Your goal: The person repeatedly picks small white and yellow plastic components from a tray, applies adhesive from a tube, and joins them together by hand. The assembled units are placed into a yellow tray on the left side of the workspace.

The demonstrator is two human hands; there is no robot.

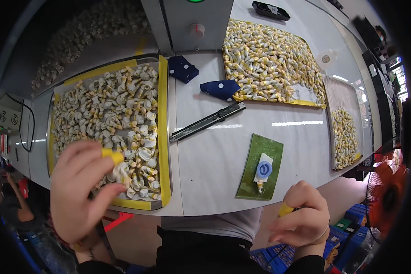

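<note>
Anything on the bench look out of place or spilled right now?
Nothing spilled. The tubes sit inside their trays. One tube lies alone on the green mat, and a utility knife lies loose and slanted between the trays; whether its blade is out is unclear. Two blue cloths lie crumpled near it.

My left hand hovers over the near corner of the tray of small tubes — right of it lie a utility knife and a mat bearing one tube — another tray sits behind.
</note>
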